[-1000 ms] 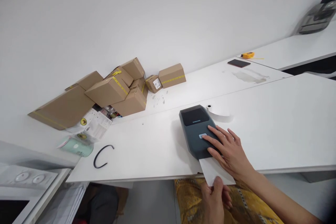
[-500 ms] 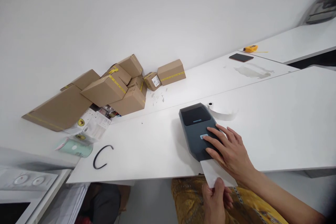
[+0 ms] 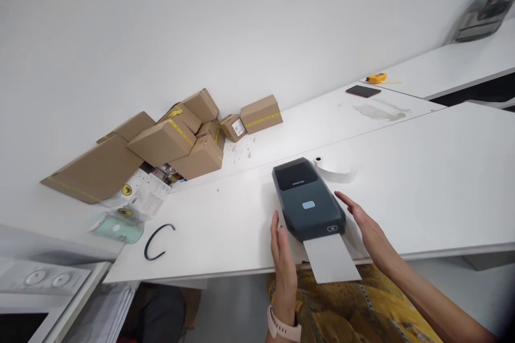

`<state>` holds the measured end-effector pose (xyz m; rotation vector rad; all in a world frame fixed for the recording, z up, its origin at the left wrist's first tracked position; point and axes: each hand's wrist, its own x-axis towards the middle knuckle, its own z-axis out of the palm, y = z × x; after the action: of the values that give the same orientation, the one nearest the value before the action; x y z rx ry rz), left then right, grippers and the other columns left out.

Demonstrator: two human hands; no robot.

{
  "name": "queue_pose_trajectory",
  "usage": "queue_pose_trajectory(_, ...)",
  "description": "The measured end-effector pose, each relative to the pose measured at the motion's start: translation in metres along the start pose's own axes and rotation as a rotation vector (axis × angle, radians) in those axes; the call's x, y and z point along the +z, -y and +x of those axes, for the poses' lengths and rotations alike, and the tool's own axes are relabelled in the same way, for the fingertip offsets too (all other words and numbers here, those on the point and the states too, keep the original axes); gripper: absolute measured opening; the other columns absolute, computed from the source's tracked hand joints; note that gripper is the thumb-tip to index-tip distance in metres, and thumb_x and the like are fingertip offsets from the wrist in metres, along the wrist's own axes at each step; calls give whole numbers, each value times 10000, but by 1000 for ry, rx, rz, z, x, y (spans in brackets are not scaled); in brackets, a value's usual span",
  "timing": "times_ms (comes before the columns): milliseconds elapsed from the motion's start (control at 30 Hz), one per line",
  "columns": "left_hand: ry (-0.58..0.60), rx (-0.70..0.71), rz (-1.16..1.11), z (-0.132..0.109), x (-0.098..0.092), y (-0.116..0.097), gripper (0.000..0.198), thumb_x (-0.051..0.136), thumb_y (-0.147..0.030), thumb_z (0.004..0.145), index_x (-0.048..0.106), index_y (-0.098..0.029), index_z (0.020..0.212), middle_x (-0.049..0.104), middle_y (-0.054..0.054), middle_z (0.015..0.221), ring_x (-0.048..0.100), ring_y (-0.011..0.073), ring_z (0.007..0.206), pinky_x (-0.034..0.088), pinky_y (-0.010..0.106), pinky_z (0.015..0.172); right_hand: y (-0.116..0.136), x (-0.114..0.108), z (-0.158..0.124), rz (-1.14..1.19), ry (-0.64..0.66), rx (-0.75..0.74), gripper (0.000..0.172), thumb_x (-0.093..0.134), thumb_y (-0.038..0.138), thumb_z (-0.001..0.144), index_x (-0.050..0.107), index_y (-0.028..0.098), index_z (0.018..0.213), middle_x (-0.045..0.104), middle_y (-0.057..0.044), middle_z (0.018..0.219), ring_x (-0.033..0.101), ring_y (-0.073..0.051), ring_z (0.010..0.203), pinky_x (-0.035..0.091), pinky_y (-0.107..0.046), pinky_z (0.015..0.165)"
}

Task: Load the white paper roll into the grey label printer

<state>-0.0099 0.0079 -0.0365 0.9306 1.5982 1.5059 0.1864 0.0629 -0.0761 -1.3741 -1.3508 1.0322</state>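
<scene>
Flanking the dark blue-grey, boxy plastic printer (image 3: 317,196) on the white counter (image 3: 225,230), our left grip (image 3: 284,257) and right grip (image 3: 373,231) stand unclosed, and we judge it stiff, smooth and fairly light, best taken by both sides, clear of the easily creased white paper sheet (image 3: 332,260).

The bench (image 3: 225,225) is bright, a soft shadow sits beside the printer (image 3: 298,201), and the view's right corners look dark.

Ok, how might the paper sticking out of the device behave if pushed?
The paper looks thin, so probably light. It juts past the table edge without obvious droop, suggesting some stiffness. One end meets the device, so it may buckle.
</scene>
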Motion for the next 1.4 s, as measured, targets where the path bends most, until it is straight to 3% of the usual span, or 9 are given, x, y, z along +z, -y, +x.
queue_pose_trajectory(100, 94, -21, -14, -2, 12, 6, 741, 441, -695, 930, 420, -259, 1529, 364, 49, 1636, 327, 233, 1513, 325, 335, 1224, -12, 6, 1, 23, 21, -62, 580, 255, 638, 998, 428, 409, 1502, 420, 32, 1599, 359, -322, 1487, 328, -567, 1211)
queue_pose_trajectory(333, 71, 90, 42, -1, 18, 2, 769, 384, -692, 950, 346, -233, 1566, 257, 57, 1679, 245, 216, 1544, 283, 307, 1236, -5, 4, 8, -89, -4, -286, 543, 215, 594, 1026, 377, 434, 1519, 362, 27, 1632, 248, -286, 1536, 249, -587, 1237)
queue_pose_trajectory(533, 59, 304, -22, 46, 20, -31, 700, 332, -660, 983, 466, -202, 1496, 432, 82, 1597, 350, 229, 1502, 297, 351, 1236, 48, -1, 55, -142, -29, -483, 588, 177, 627, 1022, 379, 378, 1515, 381, -19, 1623, 244, -295, 1536, 219, -598, 1233)
queue_pose_trajectory(700, 63, 310, 73, 99, 24, -45, 538, 329, -527, 1026, 533, -217, 1415, 543, 76, 1508, 472, 203, 1418, 394, 331, 1162, 91, 12, 109, -116, -52, -560, 669, 192, 667, 1000, 414, 281, 1499, 500, -100, 1530, 438, -316, 1425, 329, -556, 1180)
queue_pose_trajectory(800, 61, 198, 189, 122, 32, -30, 475, 495, -424, 975, 533, -201, 1393, 546, 113, 1497, 498, 229, 1394, 416, 346, 1131, 110, 20, 136, -94, -55, -509, 717, 189, 710, 979, 436, 242, 1464, 590, -125, 1424, 556, -326, 1299, 425, -522, 1095)
queue_pose_trajectory(933, 100, 144, 239, 130, 42, -6, 467, 553, -378, 939, 550, -183, 1364, 602, 143, 1433, 561, 253, 1328, 463, 359, 1072, 129, 26, 169, -187, -53, -340, 765, 131, 776, 939, 483, 256, 1376, 697, -130, 1214, 635, -384, 1133, 463, -576, 982)
queue_pose_trajectory(1167, 125, 163, 311, 124, 42, -1, 476, 500, -434, 969, 528, -220, 1393, 567, 114, 1475, 540, 249, 1336, 439, 360, 1086, 144, 42, 225, -234, -51, -256, 875, 20, 802, 907, 568, 208, 1243, 645, -175, 1319, 548, -394, 1286, 399, -545, 1075)
queue_pose_trajectory(1267, 138, 158, 330, 125, 40, -1, 475, 476, -448, 978, 521, -231, 1398, 554, 107, 1487, 545, 249, 1326, 453, 366, 1069, 145, 43, 230, -253, -43, -241, 880, 28, 793, 913, 570, 188, 1251, 630, -201, 1339, 532, -409, 1306, 387, -557, 1081)
queue_pose_trajectory(1400, 146, 162, 335, 125, 40, -1, 490, 457, -469, 984, 506, -232, 1411, 542, 108, 1498, 536, 246, 1337, 455, 358, 1068, 139, 29, 208, -268, -22, -258, 777, 150, 750, 949, 502, 204, 1376, 629, -179, 1362, 567, -388, 1278, 419, -545, 1055)
